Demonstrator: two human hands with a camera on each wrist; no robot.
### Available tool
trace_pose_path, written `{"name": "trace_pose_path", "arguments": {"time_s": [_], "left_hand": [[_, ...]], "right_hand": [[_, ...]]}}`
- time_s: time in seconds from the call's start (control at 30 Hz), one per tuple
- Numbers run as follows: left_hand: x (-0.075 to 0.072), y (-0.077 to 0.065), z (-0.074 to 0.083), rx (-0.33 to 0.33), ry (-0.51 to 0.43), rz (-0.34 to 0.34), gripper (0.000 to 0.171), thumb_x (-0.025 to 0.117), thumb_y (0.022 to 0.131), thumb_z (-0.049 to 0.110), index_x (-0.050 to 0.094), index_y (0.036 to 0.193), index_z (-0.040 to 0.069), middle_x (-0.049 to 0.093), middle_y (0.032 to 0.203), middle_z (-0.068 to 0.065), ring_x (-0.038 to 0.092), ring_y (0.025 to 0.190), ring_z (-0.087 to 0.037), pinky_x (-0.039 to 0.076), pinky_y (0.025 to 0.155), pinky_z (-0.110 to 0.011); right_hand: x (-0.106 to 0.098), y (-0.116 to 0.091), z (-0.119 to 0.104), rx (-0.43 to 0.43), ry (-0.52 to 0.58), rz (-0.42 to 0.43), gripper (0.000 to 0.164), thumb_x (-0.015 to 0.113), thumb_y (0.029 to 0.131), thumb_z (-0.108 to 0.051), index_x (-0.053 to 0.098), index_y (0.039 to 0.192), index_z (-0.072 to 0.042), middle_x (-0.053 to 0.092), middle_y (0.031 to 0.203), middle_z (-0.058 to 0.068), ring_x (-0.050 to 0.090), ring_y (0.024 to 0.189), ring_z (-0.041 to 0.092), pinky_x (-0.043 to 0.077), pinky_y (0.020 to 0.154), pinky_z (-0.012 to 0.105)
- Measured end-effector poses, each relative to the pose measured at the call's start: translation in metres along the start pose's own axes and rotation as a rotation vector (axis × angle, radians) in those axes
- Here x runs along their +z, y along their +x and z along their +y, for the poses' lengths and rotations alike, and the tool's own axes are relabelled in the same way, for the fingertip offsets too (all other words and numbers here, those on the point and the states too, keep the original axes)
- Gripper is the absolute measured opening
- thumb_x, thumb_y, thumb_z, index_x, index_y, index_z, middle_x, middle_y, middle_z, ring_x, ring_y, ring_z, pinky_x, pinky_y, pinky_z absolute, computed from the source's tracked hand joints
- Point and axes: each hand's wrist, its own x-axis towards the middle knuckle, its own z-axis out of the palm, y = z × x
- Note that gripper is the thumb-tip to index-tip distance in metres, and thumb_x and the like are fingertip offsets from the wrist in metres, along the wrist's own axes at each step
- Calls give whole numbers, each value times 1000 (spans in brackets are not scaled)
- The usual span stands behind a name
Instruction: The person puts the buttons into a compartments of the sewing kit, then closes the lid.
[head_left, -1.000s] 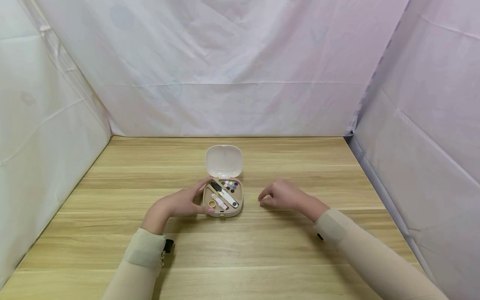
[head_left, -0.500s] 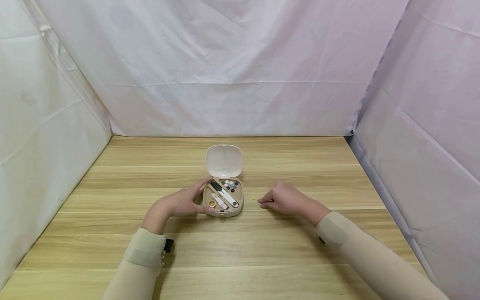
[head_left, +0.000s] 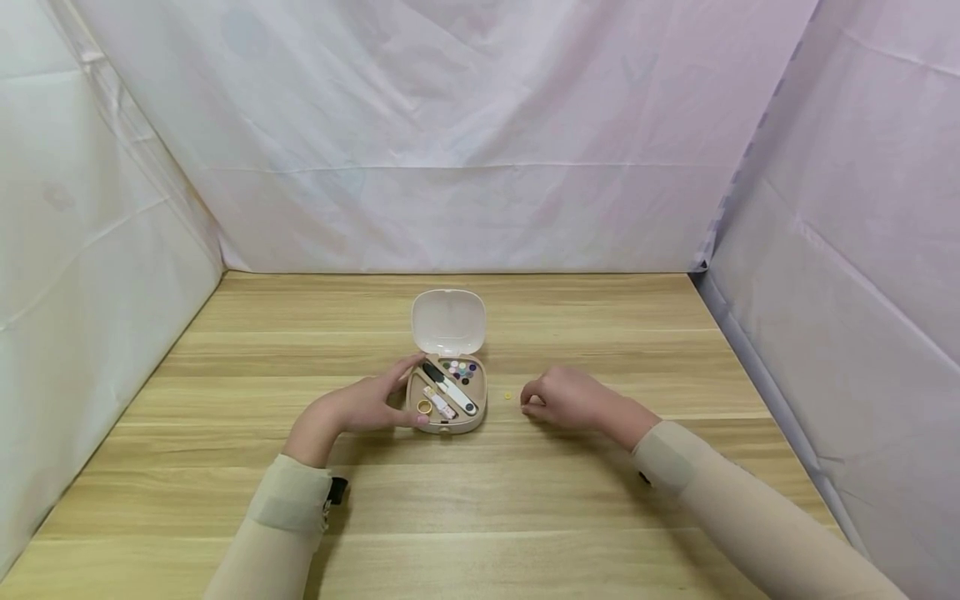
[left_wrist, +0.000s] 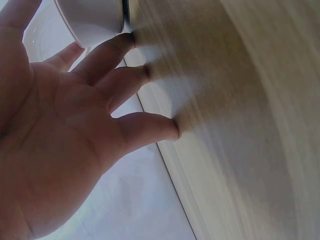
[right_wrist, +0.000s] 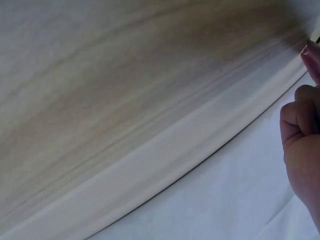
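An open cream sewing box (head_left: pixel 444 428) stands on the table in the head view. My left hand (head_left: pixel 366 402) holds its left side, thumb at the front corner and index finger at the rear. In the left wrist view, the other fingers of my left hand (left_wrist: pixel 75 115) spread toward the tabletop. To the right of the box lies a tiny yellow button (head_left: pixel 507 396). Beside that, my right hand (head_left: pixel 566 400) is low over the table, thumb and index finger pinched together on a small white button, now hidden by the fingertips. The right wrist view shows the right hand (right_wrist: pixel 302 120) at its edge.
Inside the box are several coloured buttons (head_left: pixel 459 369), a black-and-white tool (head_left: pixel 453 392) set diagonally, a folded patterned strip (head_left: pixel 438 402) and a gold ring (head_left: pixel 424 407). The lid (head_left: pixel 448 321) stands raised behind. White cloth (head_left: pixel 450 208) hangs around the wooden table (head_left: pixel 570 517).
My right fingertips have closed over the small white button and drawn slightly right, away from the yellow one. The left hand and the box have stayed in place.
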Motion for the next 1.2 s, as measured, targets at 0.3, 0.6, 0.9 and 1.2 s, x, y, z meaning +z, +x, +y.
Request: {"name": "trace_pose_path", "arguments": {"time_s": [0.3, 0.6, 0.9, 1.2], "left_hand": [[0, -1, -1, -2, 1, 1, 111, 83, 90, 52, 11, 172, 32, 38, 168, -27, 31, 158, -51, 25, 128, -71], [0, -1, -1, 0, 5, 0, 111, 83, 90, 51, 12, 172, 31, 39, 168, -26, 31, 158, -51, 25, 128, -71], [0, 0, -2, 4, 8, -2, 111, 83, 90, 53, 11, 172, 32, 40, 168, -26, 31, 159, -50, 24, 128, -71], [0, 0, -2, -10, 2, -4, 112, 84, 89, 54, 11, 172, 35, 39, 169, -23, 30, 160, -47, 23, 130, -70]], "right_hand": [[-14, 5, 2, 82, 117, -4, 15, 73, 99, -22, 80, 107, -11, 51, 60, -9, 39, 54, 3, 36, 50, 20], [-29, 21, -1, -1, 115, 67, 14, 75, 97, -18, 81, 104, -7, 52, 57, -9, 37, 52, 0, 35, 50, 18], [-34, 39, -9, 8, 149, 76, 16, 73, 99, -17, 81, 107, -5, 50, 56, -8, 36, 50, 1, 33, 49, 18], [-33, 56, -17, 5, 146, 102, 15, 74, 98, -18, 82, 105, -6, 47, 56, -9, 36, 51, 2, 32, 49, 18]]}}
